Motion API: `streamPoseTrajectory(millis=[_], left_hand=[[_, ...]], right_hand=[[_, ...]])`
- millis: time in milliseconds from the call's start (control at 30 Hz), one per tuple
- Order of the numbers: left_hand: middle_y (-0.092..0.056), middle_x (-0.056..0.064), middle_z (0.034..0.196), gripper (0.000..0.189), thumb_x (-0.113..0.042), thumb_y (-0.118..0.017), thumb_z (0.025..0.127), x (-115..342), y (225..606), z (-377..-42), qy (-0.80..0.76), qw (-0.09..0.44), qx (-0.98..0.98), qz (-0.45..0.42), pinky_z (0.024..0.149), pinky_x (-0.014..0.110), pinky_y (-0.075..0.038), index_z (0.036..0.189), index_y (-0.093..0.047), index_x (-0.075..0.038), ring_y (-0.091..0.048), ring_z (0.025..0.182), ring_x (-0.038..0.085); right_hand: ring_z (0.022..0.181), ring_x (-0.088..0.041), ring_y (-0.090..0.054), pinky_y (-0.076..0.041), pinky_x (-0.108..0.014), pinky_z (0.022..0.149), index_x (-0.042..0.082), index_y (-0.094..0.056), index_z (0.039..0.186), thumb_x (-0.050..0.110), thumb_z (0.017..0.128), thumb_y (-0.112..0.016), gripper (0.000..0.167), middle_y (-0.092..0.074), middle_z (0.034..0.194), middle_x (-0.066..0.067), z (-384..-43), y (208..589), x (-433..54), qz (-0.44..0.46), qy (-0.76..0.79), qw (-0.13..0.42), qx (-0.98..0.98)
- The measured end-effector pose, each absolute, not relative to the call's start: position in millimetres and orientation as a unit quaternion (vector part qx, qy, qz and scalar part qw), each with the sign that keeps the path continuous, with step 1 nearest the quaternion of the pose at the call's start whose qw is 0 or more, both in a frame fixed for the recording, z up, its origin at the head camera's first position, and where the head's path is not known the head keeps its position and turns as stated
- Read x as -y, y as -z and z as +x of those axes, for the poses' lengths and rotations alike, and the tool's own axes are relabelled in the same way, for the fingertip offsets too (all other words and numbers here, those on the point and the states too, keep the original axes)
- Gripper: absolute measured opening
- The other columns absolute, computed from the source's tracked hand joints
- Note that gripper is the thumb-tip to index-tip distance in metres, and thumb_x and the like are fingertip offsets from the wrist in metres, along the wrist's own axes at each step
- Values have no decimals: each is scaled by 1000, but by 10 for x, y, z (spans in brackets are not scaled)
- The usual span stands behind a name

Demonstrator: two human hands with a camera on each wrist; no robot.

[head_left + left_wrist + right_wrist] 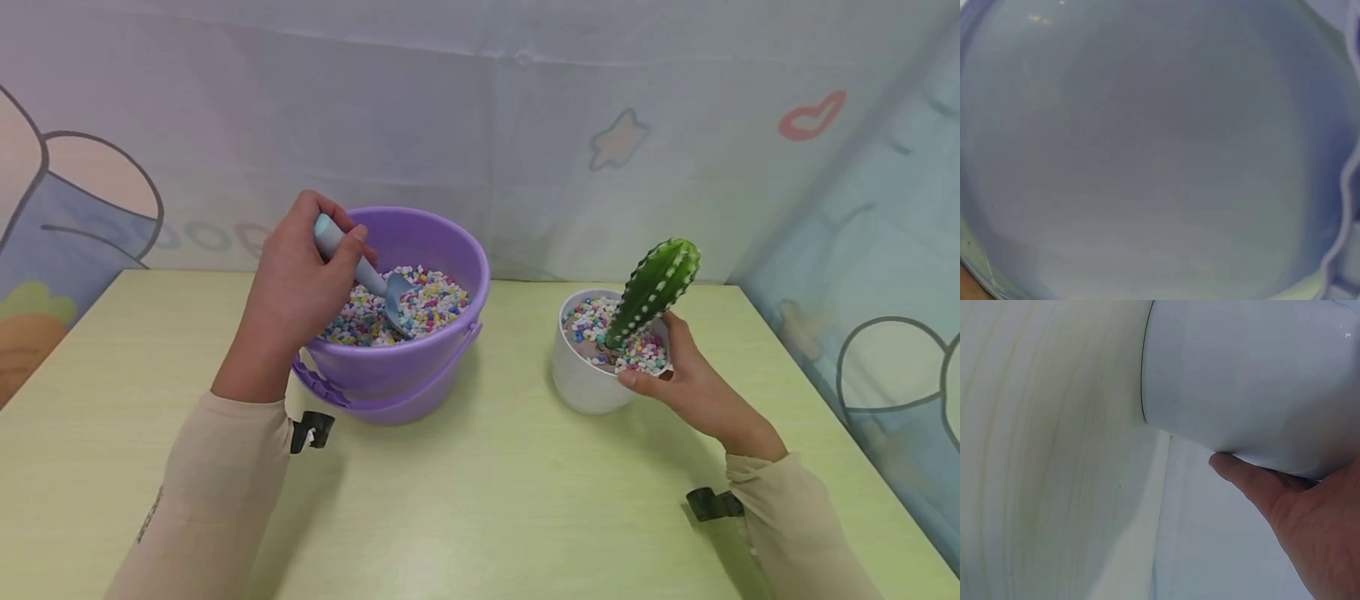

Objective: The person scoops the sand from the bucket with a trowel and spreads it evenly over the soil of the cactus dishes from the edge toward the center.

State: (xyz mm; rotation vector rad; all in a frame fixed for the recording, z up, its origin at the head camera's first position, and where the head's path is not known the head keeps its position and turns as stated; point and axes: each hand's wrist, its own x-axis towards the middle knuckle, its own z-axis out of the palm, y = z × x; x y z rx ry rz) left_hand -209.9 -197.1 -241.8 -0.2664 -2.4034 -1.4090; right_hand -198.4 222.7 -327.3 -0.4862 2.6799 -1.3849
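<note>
My left hand grips the handle of a small light-blue toy shovel over the purple bucket. The shovel's blade rests against the colourful pebbles inside. On the right, my right hand holds the side of a white flower pot, thumb near the rim. The pot stands on the table, and a green cactus leans to the right in it, with brown soil partly covered by pebbles. In the right wrist view, fingers touch the pot's wall. A blurred bluish surface fills most of the left wrist view.
The pale yellow-green table carries both containers. Behind it hangs a printed cloth, and another cloth side borders the right edge. The bucket's purple handle hangs down along its front.
</note>
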Motion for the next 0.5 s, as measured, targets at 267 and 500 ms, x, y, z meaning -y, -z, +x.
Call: streamPoseTrajectory(millis=[267, 500], left_hand=[[-72, 10, 99, 25, -29, -50, 103, 1973, 2416, -2090, 494, 167, 849, -89, 57, 29, -45, 111, -44, -6, -62, 77, 24], [-72, 10, 100, 26, -29, -50, 103, 1978, 2414, -2093, 499, 162, 846, -90, 57, 28, -45, 112, -44, -6, -62, 78, 24]], right_hand=[[140, -34, -19, -39, -57, 99, 9, 8, 155, 25, 97, -65, 95, -6, 157, -17, -1993, 3290, -2230, -152, 453, 44, -877], [140, -34, -18, -39, -57, 99, 10, 8, 155, 24, 97, -65, 94, -4, 157, -17, -1997, 3297, -2240, -155, 456, 44, -875]])
